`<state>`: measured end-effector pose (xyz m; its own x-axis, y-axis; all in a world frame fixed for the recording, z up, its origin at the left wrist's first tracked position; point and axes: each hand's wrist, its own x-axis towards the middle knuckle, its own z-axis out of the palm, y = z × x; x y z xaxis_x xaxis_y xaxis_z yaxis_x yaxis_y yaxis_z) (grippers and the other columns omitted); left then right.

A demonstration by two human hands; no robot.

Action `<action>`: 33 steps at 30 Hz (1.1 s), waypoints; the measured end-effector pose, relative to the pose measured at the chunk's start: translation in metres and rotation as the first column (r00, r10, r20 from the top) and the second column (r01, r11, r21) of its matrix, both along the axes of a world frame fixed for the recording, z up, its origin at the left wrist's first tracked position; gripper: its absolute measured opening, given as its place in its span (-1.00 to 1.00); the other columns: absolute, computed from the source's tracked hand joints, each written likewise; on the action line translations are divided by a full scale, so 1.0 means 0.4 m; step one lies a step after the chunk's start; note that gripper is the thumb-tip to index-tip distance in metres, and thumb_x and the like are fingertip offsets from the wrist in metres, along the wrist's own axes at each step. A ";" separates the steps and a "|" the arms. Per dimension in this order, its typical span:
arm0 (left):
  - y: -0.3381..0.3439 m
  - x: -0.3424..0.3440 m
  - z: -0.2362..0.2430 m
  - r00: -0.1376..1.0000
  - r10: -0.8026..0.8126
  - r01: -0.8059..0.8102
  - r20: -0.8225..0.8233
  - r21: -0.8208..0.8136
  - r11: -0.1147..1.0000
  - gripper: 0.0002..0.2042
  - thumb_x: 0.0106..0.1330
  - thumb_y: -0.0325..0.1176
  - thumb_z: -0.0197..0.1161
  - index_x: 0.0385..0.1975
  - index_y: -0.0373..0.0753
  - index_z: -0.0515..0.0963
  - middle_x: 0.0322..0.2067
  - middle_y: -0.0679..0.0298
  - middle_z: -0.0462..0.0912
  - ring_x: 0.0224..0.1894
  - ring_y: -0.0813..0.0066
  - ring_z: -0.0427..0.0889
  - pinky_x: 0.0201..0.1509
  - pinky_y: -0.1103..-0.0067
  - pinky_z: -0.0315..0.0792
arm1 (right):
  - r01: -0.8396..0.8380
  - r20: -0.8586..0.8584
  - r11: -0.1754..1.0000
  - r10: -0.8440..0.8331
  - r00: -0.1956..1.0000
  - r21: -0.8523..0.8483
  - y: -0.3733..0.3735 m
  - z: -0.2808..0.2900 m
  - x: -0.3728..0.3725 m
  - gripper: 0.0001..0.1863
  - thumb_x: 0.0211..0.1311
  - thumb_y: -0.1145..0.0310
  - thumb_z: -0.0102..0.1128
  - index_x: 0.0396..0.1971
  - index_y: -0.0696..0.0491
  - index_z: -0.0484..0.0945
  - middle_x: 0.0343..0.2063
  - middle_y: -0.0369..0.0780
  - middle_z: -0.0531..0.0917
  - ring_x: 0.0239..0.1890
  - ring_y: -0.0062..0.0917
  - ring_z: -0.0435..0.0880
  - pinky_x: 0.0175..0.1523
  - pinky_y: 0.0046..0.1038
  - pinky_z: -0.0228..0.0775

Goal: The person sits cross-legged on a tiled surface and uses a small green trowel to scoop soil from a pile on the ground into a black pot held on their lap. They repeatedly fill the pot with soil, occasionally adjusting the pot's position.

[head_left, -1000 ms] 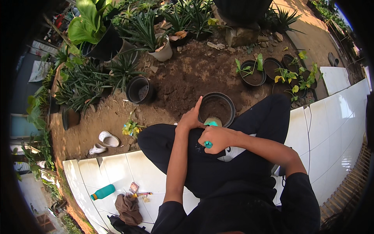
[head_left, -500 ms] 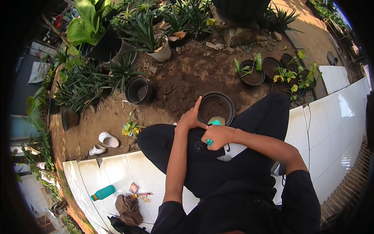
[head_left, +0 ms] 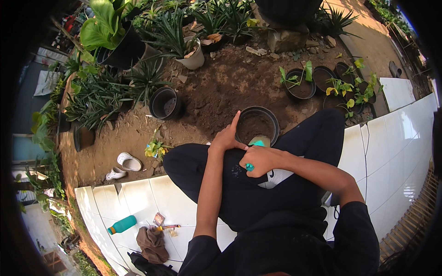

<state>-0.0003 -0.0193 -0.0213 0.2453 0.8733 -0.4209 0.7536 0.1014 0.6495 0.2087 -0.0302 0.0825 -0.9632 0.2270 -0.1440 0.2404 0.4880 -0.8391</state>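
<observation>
My right hand (head_left: pixel 262 161) is closed around the turquoise handle of a hand trowel (head_left: pixel 260 143), whose pale, dirt-covered head reaches the near rim of a black plastic pot (head_left: pixel 275 120). Dark soil (head_left: pixel 252 126) lies inside that pot. My left hand (head_left: pixel 224 140) rests at the pot's left side, index finger stretched along the rim and thumb pointing toward my right fist. Its other fingers are partly hidden. Both hands are above my crossed legs, in dark trousers.
Another black pot (head_left: pixel 165 104) stands to the left on bare ground. Several small pots with seedlings (head_left: pixel 301 83) are at the right. White clogs (head_left: pixel 129 162) lie left, near an uprooted yellow-green plant (head_left: pixel 156 148). A turquoise bottle (head_left: pixel 122 224) and brown cloth (head_left: pixel 152 245) rest on white tiles.
The whole view has shifted slightly. Both hands, the trowel and the pot keep nearly the same positions relative to each other.
</observation>
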 end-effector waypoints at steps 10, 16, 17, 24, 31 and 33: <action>0.000 0.002 0.001 1.000 0.002 -0.002 -0.006 -0.016 1.000 0.54 -0.40 -0.06 0.79 0.58 0.34 -0.35 0.30 -0.11 0.48 0.34 -0.12 0.47 0.33 0.02 0.42 | -0.033 0.047 0.999 0.032 0.998 0.014 0.002 -0.017 0.000 -0.80 -0.16 0.35 0.25 -0.63 0.20 0.57 -0.69 0.02 0.58 -0.49 -0.03 0.66 -0.29 -0.07 0.49; 0.002 0.001 -0.002 1.000 0.006 -0.005 0.002 -0.037 0.999 0.55 -0.41 -0.06 0.80 0.58 0.32 -0.36 0.31 -0.13 0.46 0.35 -0.12 0.46 0.34 0.04 0.42 | -0.028 0.024 0.999 0.028 0.999 0.031 -0.006 -0.020 -0.002 -0.80 -0.15 0.34 0.25 -0.63 0.20 0.57 -0.68 0.02 0.58 -0.48 -0.03 0.66 -0.27 -0.07 0.50; 0.002 -0.001 -0.005 1.000 0.005 -0.005 0.012 -0.029 1.000 0.55 -0.41 -0.05 0.80 0.58 0.32 -0.36 0.31 -0.13 0.46 0.35 -0.13 0.46 0.34 0.03 0.42 | -0.028 0.027 0.999 0.027 0.999 0.028 -0.007 -0.021 -0.003 -0.80 -0.15 0.34 0.25 -0.62 0.20 0.57 -0.68 0.02 0.58 -0.48 -0.03 0.66 -0.27 -0.07 0.50; 0.001 0.000 -0.009 1.000 -0.011 0.011 0.004 -0.012 1.000 0.55 -0.38 -0.04 0.79 0.58 0.33 -0.38 0.31 -0.14 0.46 0.35 -0.15 0.45 0.33 -0.01 0.41 | 0.032 -0.014 0.999 -0.032 0.999 -0.002 -0.012 -0.020 0.004 -0.82 -0.12 0.38 0.27 -0.66 0.17 0.50 -0.71 -0.07 0.53 -0.54 -0.12 0.60 -0.30 -0.14 0.43; 0.002 -0.003 -0.011 1.000 -0.001 0.001 -0.006 -0.040 0.999 0.53 -0.36 -0.04 0.79 0.58 0.34 -0.38 0.30 -0.14 0.48 0.33 -0.15 0.47 0.31 0.02 0.43 | 0.171 -0.092 0.981 -0.179 0.980 -0.090 -0.007 -0.039 0.001 -0.84 -0.08 0.47 0.31 -0.64 0.13 0.47 -0.71 -0.14 0.52 -0.57 -0.22 0.62 -0.34 -0.22 0.41; 0.002 -0.002 -0.008 1.000 -0.004 0.004 0.006 -0.032 0.999 0.54 -0.36 -0.05 0.79 0.58 0.34 -0.38 0.29 -0.14 0.49 0.32 -0.15 0.49 0.29 0.02 0.44 | 0.188 -0.066 0.974 -0.197 0.978 -0.127 -0.007 -0.039 0.007 -0.87 -0.05 0.42 0.30 -0.58 0.12 0.53 -0.66 -0.09 0.58 -0.48 -0.17 0.67 -0.30 -0.18 0.44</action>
<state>-0.0011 -0.0185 -0.0244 0.2513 0.8583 -0.4473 0.7501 0.1194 0.6505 0.2115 -0.0329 0.0668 -0.9122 0.3951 -0.1081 0.2522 0.3338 -0.9083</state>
